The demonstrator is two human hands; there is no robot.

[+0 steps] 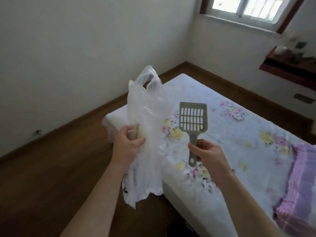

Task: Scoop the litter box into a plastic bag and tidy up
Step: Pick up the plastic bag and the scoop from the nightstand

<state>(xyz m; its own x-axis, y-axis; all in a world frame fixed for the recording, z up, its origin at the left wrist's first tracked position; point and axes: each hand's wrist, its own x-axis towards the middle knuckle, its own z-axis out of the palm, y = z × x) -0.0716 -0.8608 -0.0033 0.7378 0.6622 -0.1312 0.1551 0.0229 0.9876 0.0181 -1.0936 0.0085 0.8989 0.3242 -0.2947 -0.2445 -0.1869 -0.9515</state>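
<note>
A bed (239, 134) with a floral sheet fills the right of the view, its left edge running down between the two forearms. Left of the bed a broad strip of brown wooden floor (51, 177) lies open as far as the white walls (85, 48). A narrower strip of floor passes beyond the bed's far end.

There are two bare hands, one bag and one scoop. The left hand (127, 144) has its grip closed round a bunched part of one thin, clear plastic bag (147, 117). The bag is held over the bed's left edge, handles upward and lower end hanging beside the mattress. The right hand (207, 154) has its grip pinched on the handle of one grey litter scoop (193, 118). The scoop stands upright above the sheet, slotted head up, just right of the bag.

One pink checked blanket (297, 185) lies on the bed's right side. Beyond the bed are a barred window (248, 9) and a dark red wall shelf (287, 65).
</note>
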